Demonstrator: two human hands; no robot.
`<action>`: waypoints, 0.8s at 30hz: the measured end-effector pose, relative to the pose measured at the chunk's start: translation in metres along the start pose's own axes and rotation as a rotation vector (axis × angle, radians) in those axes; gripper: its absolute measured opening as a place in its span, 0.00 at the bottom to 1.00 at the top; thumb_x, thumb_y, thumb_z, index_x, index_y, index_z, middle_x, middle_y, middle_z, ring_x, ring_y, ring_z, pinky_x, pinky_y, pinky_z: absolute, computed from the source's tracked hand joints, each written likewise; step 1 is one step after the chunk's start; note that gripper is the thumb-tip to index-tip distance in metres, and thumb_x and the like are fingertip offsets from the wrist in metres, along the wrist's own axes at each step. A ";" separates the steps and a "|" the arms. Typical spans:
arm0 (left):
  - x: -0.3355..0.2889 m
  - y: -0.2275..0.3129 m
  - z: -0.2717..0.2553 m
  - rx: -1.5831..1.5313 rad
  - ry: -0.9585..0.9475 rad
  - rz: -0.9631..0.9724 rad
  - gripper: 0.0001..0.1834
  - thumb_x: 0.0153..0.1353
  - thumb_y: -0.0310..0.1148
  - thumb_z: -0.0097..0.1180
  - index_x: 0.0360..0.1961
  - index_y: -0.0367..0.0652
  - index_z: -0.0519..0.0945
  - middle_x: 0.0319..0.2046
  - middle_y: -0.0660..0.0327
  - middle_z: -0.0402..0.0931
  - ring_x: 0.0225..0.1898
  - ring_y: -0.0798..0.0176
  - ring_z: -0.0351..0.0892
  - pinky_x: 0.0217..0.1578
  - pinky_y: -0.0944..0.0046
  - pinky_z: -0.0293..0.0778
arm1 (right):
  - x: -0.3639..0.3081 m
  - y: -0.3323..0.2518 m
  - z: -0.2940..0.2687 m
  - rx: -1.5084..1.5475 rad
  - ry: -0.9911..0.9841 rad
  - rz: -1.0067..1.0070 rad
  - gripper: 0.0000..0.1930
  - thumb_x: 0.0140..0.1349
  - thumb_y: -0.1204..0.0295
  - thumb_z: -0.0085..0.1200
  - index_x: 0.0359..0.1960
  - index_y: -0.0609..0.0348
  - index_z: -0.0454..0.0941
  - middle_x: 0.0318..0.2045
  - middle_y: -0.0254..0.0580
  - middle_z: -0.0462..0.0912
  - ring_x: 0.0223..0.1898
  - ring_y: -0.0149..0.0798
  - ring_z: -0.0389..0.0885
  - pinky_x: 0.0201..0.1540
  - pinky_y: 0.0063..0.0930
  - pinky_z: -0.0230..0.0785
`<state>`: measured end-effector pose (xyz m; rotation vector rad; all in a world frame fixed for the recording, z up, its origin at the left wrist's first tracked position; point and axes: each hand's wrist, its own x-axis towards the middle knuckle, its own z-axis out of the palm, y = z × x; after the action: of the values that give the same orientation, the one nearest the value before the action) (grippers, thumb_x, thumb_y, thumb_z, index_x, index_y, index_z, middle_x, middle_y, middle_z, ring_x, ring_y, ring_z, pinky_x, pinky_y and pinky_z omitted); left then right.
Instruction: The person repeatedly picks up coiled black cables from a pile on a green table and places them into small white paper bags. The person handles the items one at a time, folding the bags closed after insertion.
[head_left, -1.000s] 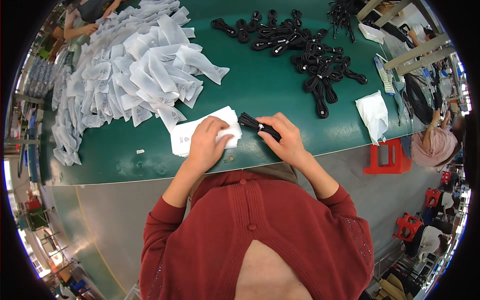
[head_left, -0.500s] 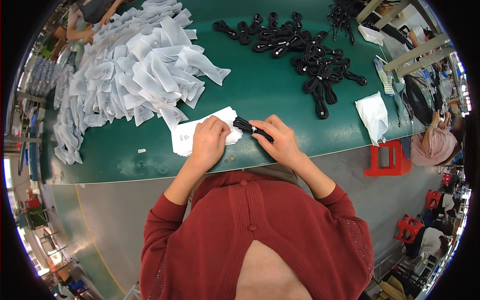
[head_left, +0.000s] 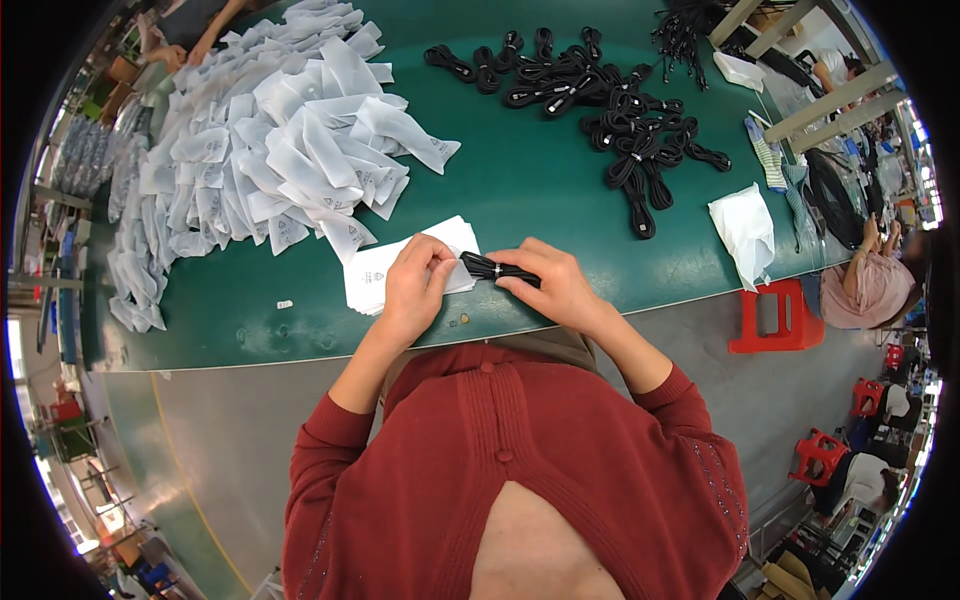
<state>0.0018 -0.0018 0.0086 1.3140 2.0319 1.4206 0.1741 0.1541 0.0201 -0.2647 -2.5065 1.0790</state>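
Observation:
In front of me on the green table (head_left: 480, 165) lies a stack of flat white plastic bags (head_left: 366, 280). My left hand (head_left: 416, 287) rests on the stack, thumb and fingertips pinched at the open-looking right edge of the top bag. Closed around a tied bundle of black cable (head_left: 482, 266) is my right hand (head_left: 553, 286), just to the right. The bundle's left end points at the bag's edge and reaches my left fingertips. Whether it has entered the bag I cannot tell.
Filled whitish bags (head_left: 300, 150) are heaped at the left. Several tied black cables (head_left: 630, 125) lie far right of centre. A crumpled white bag (head_left: 742, 235) sits near the right edge, above a red stool (head_left: 775, 320). Another person's arm (head_left: 205, 42) shows far left.
My right hand has brought the cable bundle slightly left and down, toward the bag's edge. My left hand still pinches there, with its fingers shifted a little.

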 end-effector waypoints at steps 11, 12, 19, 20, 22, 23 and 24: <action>0.002 0.000 -0.007 0.050 0.028 0.094 0.07 0.56 0.19 0.60 0.33 0.36 0.74 0.34 0.54 0.74 0.34 0.54 0.74 0.37 0.60 0.72 | 0.000 -0.008 0.005 0.403 0.019 0.286 0.12 0.64 0.69 0.60 0.44 0.64 0.81 0.33 0.35 0.84 0.33 0.27 0.80 0.39 0.23 0.72; 0.001 0.000 -0.006 0.029 0.028 0.073 0.07 0.56 0.19 0.60 0.33 0.36 0.74 0.34 0.54 0.74 0.34 0.54 0.74 0.36 0.60 0.72 | 0.000 -0.011 0.003 0.298 0.030 0.192 0.11 0.65 0.69 0.60 0.43 0.64 0.81 0.33 0.35 0.84 0.32 0.26 0.80 0.38 0.23 0.72; 0.004 0.005 -0.007 0.050 -0.032 0.223 0.07 0.55 0.19 0.60 0.32 0.37 0.75 0.35 0.54 0.75 0.38 0.51 0.74 0.40 0.58 0.71 | 0.001 -0.004 0.009 0.703 -0.097 0.605 0.12 0.64 0.71 0.59 0.47 0.62 0.82 0.36 0.39 0.84 0.37 0.32 0.81 0.41 0.25 0.72; 0.004 0.006 -0.007 0.056 -0.032 0.225 0.07 0.54 0.19 0.60 0.32 0.37 0.75 0.35 0.54 0.75 0.39 0.50 0.74 0.41 0.57 0.71 | 0.001 -0.005 0.008 0.737 -0.102 0.657 0.12 0.64 0.71 0.59 0.47 0.61 0.82 0.36 0.40 0.84 0.37 0.32 0.81 0.41 0.26 0.72; 0.004 0.006 -0.008 0.061 -0.032 0.219 0.07 0.54 0.19 0.60 0.32 0.38 0.74 0.36 0.54 0.75 0.39 0.50 0.74 0.42 0.57 0.71 | 0.000 -0.007 0.008 0.601 -0.088 0.506 0.12 0.64 0.71 0.59 0.48 0.61 0.81 0.36 0.42 0.84 0.36 0.34 0.81 0.41 0.26 0.72; 0.004 0.006 -0.008 0.061 -0.032 0.211 0.07 0.54 0.19 0.60 0.32 0.38 0.74 0.36 0.55 0.75 0.39 0.50 0.74 0.42 0.57 0.71 | -0.001 -0.008 0.009 0.431 -0.069 0.304 0.12 0.64 0.71 0.59 0.48 0.61 0.81 0.36 0.42 0.84 0.36 0.34 0.82 0.41 0.25 0.72; 0.003 0.005 -0.007 0.061 -0.033 0.203 0.07 0.54 0.19 0.60 0.32 0.38 0.74 0.36 0.55 0.75 0.39 0.50 0.74 0.42 0.57 0.71 | -0.003 -0.009 0.009 0.260 -0.050 0.103 0.12 0.64 0.70 0.59 0.47 0.62 0.81 0.36 0.42 0.84 0.36 0.35 0.82 0.41 0.25 0.72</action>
<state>-0.0023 -0.0026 0.0172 1.5976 1.9820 1.4193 0.1728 0.1407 0.0201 -0.2975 -2.3830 1.4526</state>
